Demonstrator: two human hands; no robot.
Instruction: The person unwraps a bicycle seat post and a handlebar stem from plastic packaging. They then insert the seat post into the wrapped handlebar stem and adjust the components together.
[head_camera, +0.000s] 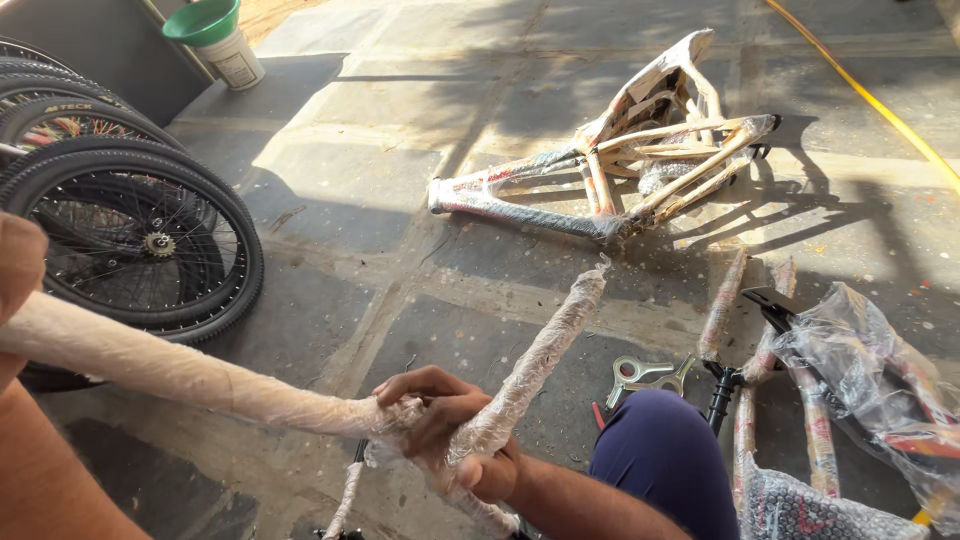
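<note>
A wrapped bicycle part (300, 395), a forked piece with two long tubes meeting in a V, is held low in the middle of the view, above the floor and just in front of the knee (665, 450). The right hand (445, 425) is closed around the joint of the V, fingers curled into the clear film and pale padding there. The left hand (20, 270) shows only at the left edge, at the far end of the longer tube; it seems to grip that end, but the fingers cannot be made out. Judged from the wrapping, the work is at an early stage: both tubes are covered along their whole length, and only at the joint does the film look bunched and loosened. A bicycle frame (610, 165) lies further out on the floor, fully wrapped. More wrapped tubes (722, 305) and a bundle in a clear plastic bag (870, 370) lie to the right, beside a bare metal bracket (640, 375). Black wheels (140, 235) with tyres lean in a row at left. The surface is a floor of large grey stone slabs (350, 170), dusty and speckled, in sun and shadow. A white bucket (235, 55) with a green bowl (202, 20) on it stands by a wall at the far left; a yellow hose (870, 100) crosses the upper right.
</note>
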